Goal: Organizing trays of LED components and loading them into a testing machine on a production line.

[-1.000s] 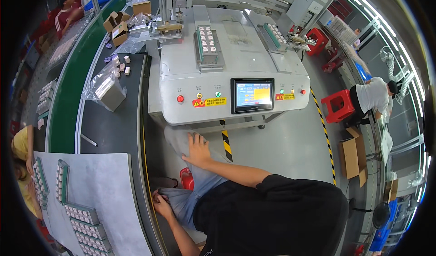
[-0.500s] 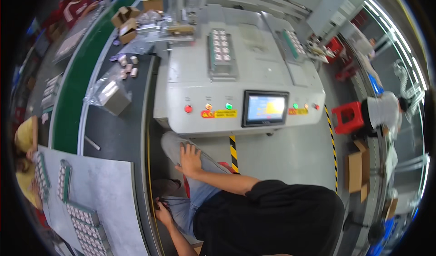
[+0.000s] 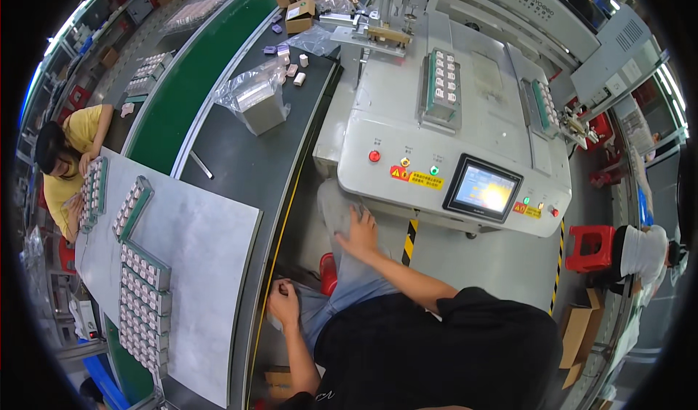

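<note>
My right hand [image 3: 356, 233] lies on the knee of my grey-blue trousers [image 3: 342, 199], fingers spread, holding nothing. Beside my other thigh, at the edge of the dark bench, is my left hand [image 3: 283, 303]. Its fingers are curled in, and whatever may be inside them is hidden. In front of me stands a white machine [image 3: 378, 130] with coloured buttons and a lit touchscreen [image 3: 482, 187]. On its top sits a green-edged tray of small white pieces [image 3: 441, 83]. A similar tray [image 3: 542, 105] stands farther right, near the machine's mechanism.
Several filled trays [image 3: 143, 304] line the grey board [image 3: 196, 243] at left, where a co-worker in yellow [image 3: 73, 148] handles another. A bagged block [image 3: 258, 105] and loose pieces lie on the dark bench [image 3: 233, 166]. A red stool [image 3: 589, 248] is at right, beside another person.
The view has turned left, so the machine and bench appear farther right. My right hand stays on the knee; my left hand remains low, its fingers curled.
</note>
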Tool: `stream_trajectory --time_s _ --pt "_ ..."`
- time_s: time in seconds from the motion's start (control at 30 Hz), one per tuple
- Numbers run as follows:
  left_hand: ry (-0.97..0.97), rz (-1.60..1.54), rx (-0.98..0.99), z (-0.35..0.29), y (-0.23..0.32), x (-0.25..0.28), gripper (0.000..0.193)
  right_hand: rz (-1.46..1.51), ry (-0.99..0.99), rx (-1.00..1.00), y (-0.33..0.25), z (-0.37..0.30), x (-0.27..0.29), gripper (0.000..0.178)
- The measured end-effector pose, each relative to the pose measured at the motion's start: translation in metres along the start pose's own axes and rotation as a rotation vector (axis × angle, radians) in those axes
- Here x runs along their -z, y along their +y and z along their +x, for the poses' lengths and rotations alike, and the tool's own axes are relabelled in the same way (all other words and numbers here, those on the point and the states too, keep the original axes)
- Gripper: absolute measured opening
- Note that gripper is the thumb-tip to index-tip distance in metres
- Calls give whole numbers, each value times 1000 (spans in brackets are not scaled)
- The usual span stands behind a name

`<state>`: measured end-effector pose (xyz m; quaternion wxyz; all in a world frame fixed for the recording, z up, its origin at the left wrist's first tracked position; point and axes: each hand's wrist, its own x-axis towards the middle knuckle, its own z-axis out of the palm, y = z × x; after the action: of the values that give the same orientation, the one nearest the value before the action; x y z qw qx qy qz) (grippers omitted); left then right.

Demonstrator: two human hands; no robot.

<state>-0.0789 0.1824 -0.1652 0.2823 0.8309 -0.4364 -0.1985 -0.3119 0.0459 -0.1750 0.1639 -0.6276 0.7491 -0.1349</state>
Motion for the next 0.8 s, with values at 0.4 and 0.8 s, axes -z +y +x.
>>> stream_trajectory --time_s 0.4,0.8 --pt "-52 -272 40 6 -27 -4 21 42 946 -187 21 172 255 99" --pt "-50 -410 120 0 -32 -6 20 275 746 -81 81 150 266 84"
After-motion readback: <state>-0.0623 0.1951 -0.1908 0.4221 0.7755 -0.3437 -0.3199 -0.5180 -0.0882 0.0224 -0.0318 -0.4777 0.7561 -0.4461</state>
